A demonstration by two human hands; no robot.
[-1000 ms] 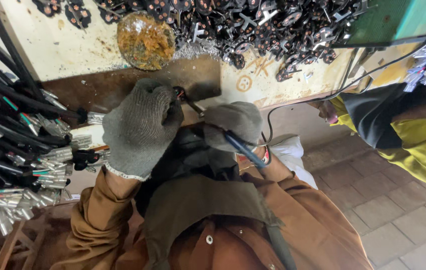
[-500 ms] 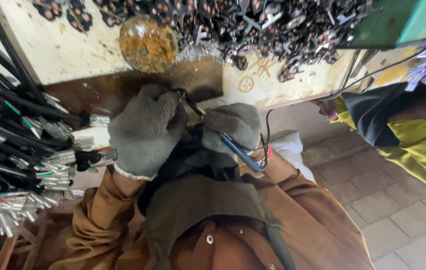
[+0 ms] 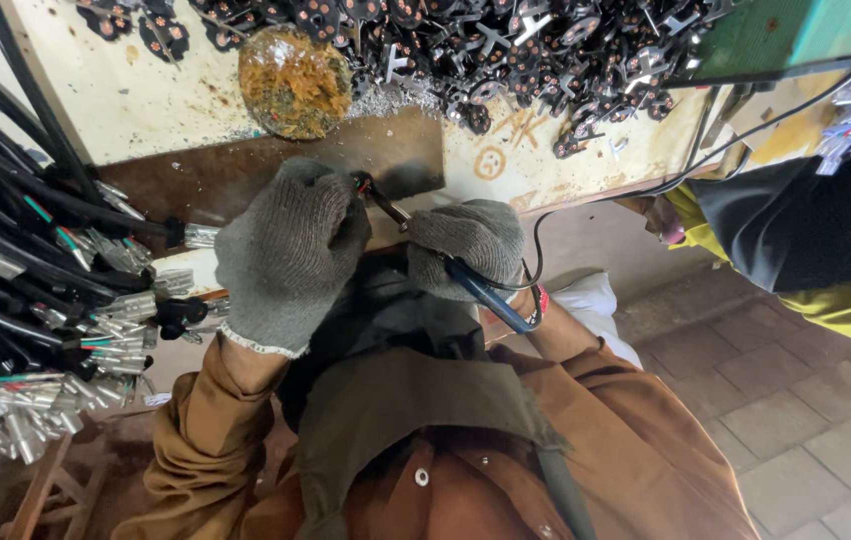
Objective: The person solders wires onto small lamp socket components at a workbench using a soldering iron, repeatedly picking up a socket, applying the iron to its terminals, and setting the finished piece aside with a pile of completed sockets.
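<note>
Both my hands wear grey knit gloves. My left hand [image 3: 290,250] is closed around a small dark part with red wire showing at its fingertips [image 3: 360,183], held over a dark metal plate [image 3: 275,165]. My right hand [image 3: 467,245] grips a blue-handled soldering iron [image 3: 480,290] whose thin tip [image 3: 385,205] reaches up to the part in the left hand. A black cord runs from the iron's handle off to the right.
A bundle of black cables with silver metal sleeves [image 3: 35,300] fills the left side. A round brownish flux tin [image 3: 293,82] and a heap of small black connector parts [image 3: 505,50] lie on the bench. Another person in a yellow sleeve [image 3: 805,260] stands at the right.
The view has shifted slightly; both hands stay together at the plate, the iron tip still against the part in the left hand.
</note>
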